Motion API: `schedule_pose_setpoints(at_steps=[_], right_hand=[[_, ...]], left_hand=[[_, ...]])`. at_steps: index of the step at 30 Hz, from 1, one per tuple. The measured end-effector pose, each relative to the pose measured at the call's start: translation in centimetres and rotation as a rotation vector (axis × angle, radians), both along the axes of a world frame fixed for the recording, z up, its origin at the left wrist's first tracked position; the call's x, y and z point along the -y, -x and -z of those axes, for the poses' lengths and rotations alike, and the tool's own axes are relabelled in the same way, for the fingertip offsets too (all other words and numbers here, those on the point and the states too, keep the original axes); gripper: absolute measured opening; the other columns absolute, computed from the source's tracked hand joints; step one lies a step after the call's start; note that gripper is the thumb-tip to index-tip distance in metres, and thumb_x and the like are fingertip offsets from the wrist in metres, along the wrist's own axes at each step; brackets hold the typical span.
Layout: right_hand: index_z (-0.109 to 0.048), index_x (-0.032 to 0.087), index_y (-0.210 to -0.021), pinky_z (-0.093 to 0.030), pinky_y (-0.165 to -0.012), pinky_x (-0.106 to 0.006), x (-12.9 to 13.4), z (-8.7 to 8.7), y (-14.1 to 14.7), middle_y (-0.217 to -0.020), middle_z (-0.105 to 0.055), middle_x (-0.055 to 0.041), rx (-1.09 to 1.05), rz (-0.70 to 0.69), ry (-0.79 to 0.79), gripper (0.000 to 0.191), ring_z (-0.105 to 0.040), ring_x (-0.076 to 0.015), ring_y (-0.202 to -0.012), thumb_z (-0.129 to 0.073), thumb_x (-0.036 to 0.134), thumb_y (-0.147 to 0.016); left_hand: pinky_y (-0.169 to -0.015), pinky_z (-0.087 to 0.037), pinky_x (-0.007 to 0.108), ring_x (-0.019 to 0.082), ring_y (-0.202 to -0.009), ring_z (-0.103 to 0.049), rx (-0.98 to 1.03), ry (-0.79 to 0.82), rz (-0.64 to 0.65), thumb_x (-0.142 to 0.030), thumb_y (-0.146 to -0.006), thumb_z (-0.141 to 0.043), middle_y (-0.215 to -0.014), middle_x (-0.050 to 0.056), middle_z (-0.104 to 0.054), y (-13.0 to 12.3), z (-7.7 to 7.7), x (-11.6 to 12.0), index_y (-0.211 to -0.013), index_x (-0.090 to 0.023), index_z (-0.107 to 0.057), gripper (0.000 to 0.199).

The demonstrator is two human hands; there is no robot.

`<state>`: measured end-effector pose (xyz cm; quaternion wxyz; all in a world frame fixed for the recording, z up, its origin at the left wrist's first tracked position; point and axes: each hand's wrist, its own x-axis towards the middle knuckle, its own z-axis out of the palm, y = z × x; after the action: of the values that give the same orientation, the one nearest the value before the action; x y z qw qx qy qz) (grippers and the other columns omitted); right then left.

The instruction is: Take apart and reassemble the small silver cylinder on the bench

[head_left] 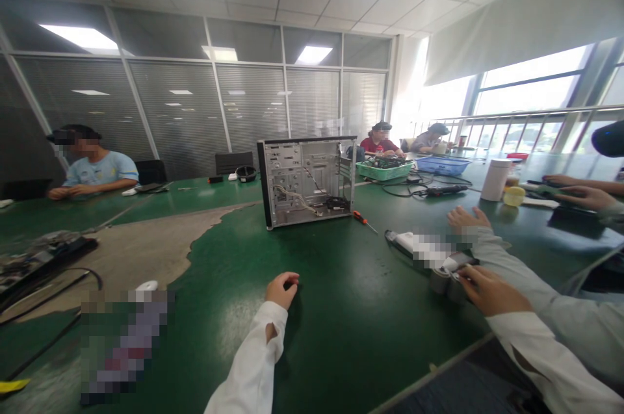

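My left hand (283, 290) rests on the green table with its fingers loosely curled in, and nothing shows in them. On the right, my right hand (500, 295) has its fingertips closed at the top of a small grey cylinder (456, 289). A second grey cylinder (440, 281) stands right beside it. Behind them lies a long dark-edged item with a white part (402, 240), partly blurred out. An open computer case (312, 181) stands upright farther back, its metal inside and some cables showing. By its lower right corner is an orange-handled screwdriver (361, 219).
A neighbour's hand (470, 219) and sleeve reach in close beside my right arm. A green basket (384, 172), a blue basket (443, 166) and a pale bottle (496, 180) stand at back right. Cables and electronic parts (49, 258) lie left. Other people sit around the table.
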<state>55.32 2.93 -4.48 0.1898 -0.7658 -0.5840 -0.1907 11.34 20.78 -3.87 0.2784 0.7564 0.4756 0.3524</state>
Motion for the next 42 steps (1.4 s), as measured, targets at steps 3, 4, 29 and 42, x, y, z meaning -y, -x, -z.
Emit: schedule_pose_setpoints(at_steps=[3, 4, 29, 42], right_hand=[[-0.056, 0.020, -0.077, -0.043, -0.073, -0.037, 0.1, 0.5, 0.1, -0.091, -0.058, -0.0100, 0.025, 0.017, -0.060, 0.026, -0.055, -0.0246, -0.082, -0.034, 0.034, -0.074], [-0.056, 0.020, -0.078, -0.043, -0.075, -0.037, 0.2, 0.7, 0.1, -0.093, -0.058, -0.0101, 0.034, 0.021, -0.065, 0.026, -0.055, -0.0246, -0.084, -0.035, 0.034, -0.074], [-0.062, 0.025, -0.078, -0.035, -0.079, -0.042, -5.7, -2.7, 3.1, -0.077, -0.064, -0.0065, 0.082, -0.053, 0.334, 0.018, -0.057, -0.0266, -0.081, -0.053, 0.032, -0.064], [-0.047, 0.023, -0.105, -0.034, -0.076, -0.034, -8.2, -5.6, 21.8, -0.089, -0.060, -0.0058, 0.046, -0.529, 0.326, 0.035, -0.055, -0.0203, -0.085, -0.052, 0.028, -0.071]], left_hand=[[-0.078, -0.043, 0.026, 0.014, -0.077, -0.059, -0.003, 0.008, -0.003, -0.008, -0.062, -0.050, -0.076, 0.002, -0.066, 0.0, -0.1, 0.0, -0.082, -0.016, -0.062, 0.025], [-0.078, -0.043, 0.026, 0.014, -0.077, -0.059, -0.002, 0.010, -0.005, -0.008, -0.062, -0.050, -0.076, 0.001, -0.066, 0.0, 0.0, 0.0, -0.082, -0.017, -0.062, 0.025], [-0.077, -0.043, 0.025, 0.014, -0.076, -0.060, 0.009, 0.015, -0.006, -0.008, -0.061, -0.050, -0.075, 0.002, -0.066, 0.2, -0.1, 0.1, -0.082, -0.017, -0.062, 0.026], [-0.077, -0.043, 0.026, 0.015, -0.077, -0.059, 0.013, 0.026, -0.001, -0.009, -0.062, -0.049, -0.077, 0.003, -0.066, 0.2, 0.0, 0.1, -0.083, -0.016, -0.062, 0.025]])
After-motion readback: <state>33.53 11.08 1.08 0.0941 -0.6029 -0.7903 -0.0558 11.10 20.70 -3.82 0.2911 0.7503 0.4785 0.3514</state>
